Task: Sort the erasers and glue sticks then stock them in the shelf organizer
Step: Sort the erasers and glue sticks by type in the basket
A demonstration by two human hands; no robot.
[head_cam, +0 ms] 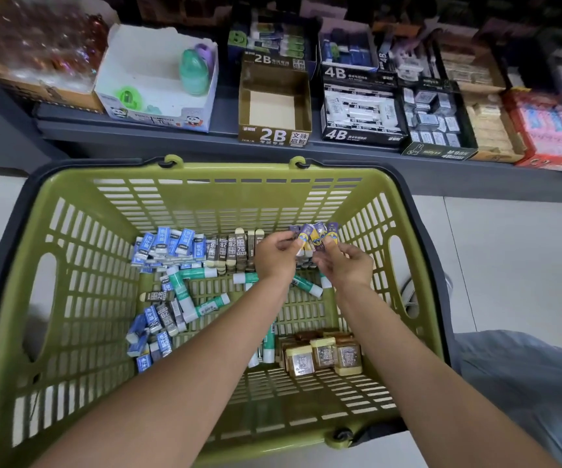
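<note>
Both hands are inside a green plastic basket [70, 251]. My left hand [274, 256] and my right hand [344, 265] together pinch a row of several purple-and-yellow erasers [316, 236] held up near the basket's far wall. Blue-wrapped erasers [168, 246] and brown 2B erasers [235, 249] lie along the far side. Green-and-white glue sticks [193, 275] are scattered in the middle. Gold-wrapped erasers [323, 354] sit at the near right.
A dark shelf behind the basket holds an empty 2B carton [274, 111], a filled 4B eraser box [360, 114], more eraser boxes to the right [438, 119], and a white box with green sharpeners [158, 79]. The basket stands on a pale tiled floor.
</note>
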